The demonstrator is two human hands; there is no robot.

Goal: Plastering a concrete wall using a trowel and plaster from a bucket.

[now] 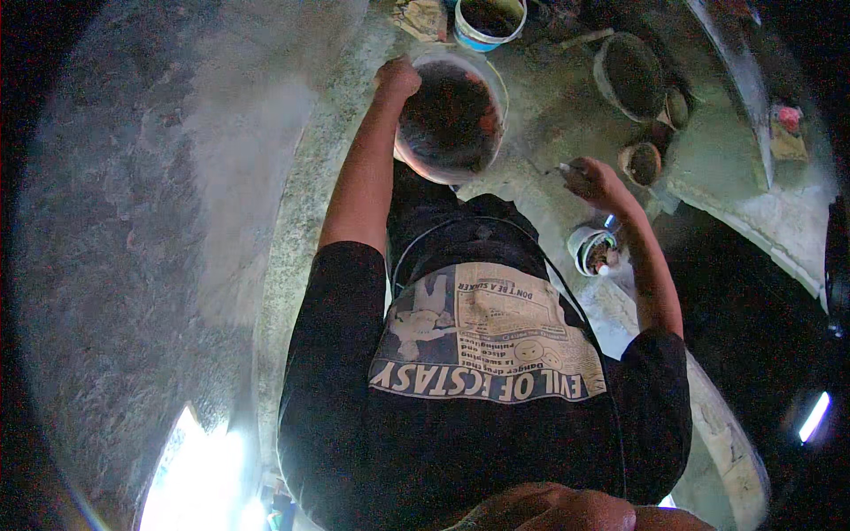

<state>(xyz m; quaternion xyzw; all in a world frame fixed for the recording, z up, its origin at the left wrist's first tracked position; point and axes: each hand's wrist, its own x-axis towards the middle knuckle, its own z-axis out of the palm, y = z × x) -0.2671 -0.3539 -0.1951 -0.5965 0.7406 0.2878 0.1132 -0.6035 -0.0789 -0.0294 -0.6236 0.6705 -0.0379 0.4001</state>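
My left hand (398, 78) is closed on the upper left rim of a large pale bucket (498, 88). The bucket stands in front of my legs, and its inside looks dark with reddish-brown patches. To the right of it, my right hand (595, 183) is wrapped round a small hand tool (565, 167). A pale end of the tool sticks out toward the bucket, with a thin dark part beyond it. Its exact kind is too blurred to make out. The tool is apart from the bucket.
A white and blue bucket (478, 39) with dark contents stands beyond. At the right lie a big dark round pan (629, 75), a small bowl (640, 165) and another bowl (676, 108). A small white bucket (580, 251) holds odds and ends. A rough grey wall (177, 177) rises left.
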